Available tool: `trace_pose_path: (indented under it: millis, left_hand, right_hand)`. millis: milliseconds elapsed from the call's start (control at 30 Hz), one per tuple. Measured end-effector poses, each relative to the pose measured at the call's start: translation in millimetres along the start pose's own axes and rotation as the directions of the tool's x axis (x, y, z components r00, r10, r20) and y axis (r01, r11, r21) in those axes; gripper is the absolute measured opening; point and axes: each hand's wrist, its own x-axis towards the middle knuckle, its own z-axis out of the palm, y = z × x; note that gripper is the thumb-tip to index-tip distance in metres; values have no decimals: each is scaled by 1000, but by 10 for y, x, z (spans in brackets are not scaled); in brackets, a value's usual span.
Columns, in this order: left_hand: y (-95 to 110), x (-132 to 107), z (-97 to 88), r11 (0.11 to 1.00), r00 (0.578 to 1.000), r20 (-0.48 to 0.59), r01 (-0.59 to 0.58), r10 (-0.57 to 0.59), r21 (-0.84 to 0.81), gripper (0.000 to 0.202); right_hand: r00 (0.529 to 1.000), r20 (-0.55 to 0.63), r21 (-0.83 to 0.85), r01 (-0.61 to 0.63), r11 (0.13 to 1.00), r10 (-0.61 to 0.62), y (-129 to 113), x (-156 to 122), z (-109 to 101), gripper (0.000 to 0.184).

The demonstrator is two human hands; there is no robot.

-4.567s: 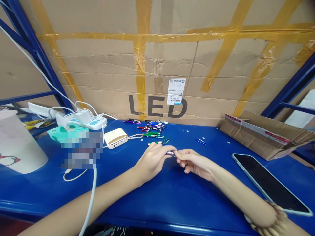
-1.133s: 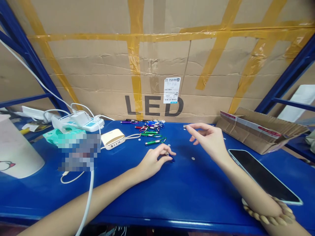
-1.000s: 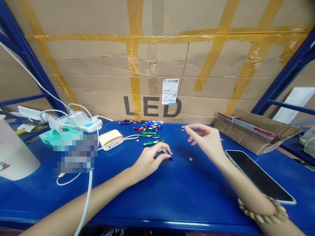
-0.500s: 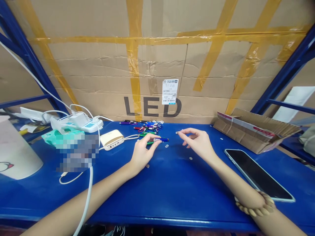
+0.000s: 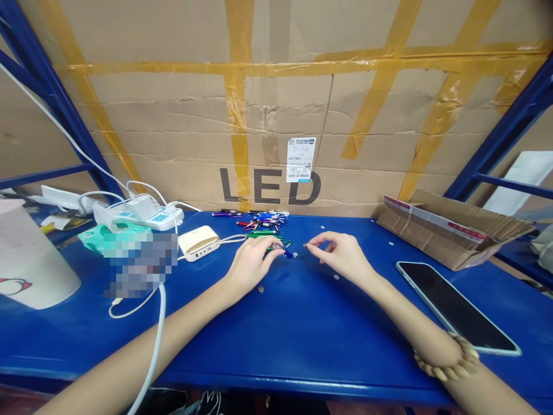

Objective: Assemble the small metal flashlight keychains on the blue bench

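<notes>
My left hand rests on the blue shelf surface and pinches a small blue keychain flashlight at its fingertips. My right hand hovers just to the right, thumb and forefinger pinched on a tiny metal piece. Behind the hands lies a pile of coloured keychain flashlights. Small round button cells lie scattered on the surface near both hands.
A smartphone lies face up at right, beside an open cardboard tray. A beige power bank, a power strip with chargers, white cables and a white container sit at left. A taped cardboard wall stands behind.
My left hand moved forward from mid-shelf to the edge of the flashlight pile, still holding the blue flashlight. My right hand came left and down toward it, keeping its pinched piece.
</notes>
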Motion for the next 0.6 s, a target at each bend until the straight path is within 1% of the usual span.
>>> trace_pose_path:
  millis: [100,133,200,233,333,367,467,500,600]
  left_hand:
    - [13,18,-48,997,995,-57,80,-79,7,19]
    - [14,28,-67,996,995,-51,91,-91,2,20]
    - [7,52,-102,996,996,-2,87,-87,-14,21]
    - [-1,64,-115,996,996,19,83,-83,-26,21]
    - [-32,83,-121,992,994,-10,104,-105,-74,23]
    - [-40,82,-112,992,995,0,100,-101,-79,23]
    - [-49,62,-64,996,990,130,68,-60,-62,24]
    - [-47,54,-48,997,987,153,62,-54,-49,24]
    - [-40,44,-28,998,990,128,55,-53,-9,24]
  right_hand:
    - [999,38,-154,0,988,6,20,-5,9,19]
    - [999,53,-191,5,982,6,21,-8,10,17]
    - [997,78,-240,19,971,0,17,-14,7,15]
    - [996,91,-256,27,966,-4,13,-17,3,14]
    - [993,120,-289,42,956,-8,-7,-23,-13,12]
    - [992,128,-296,44,954,-6,-14,-26,-18,12]
    - [989,147,-310,44,950,2,-33,-32,-31,12]
    - [988,151,-313,44,949,4,-35,-33,-34,12]
    - [989,150,-320,51,946,-2,-25,-29,-39,12]
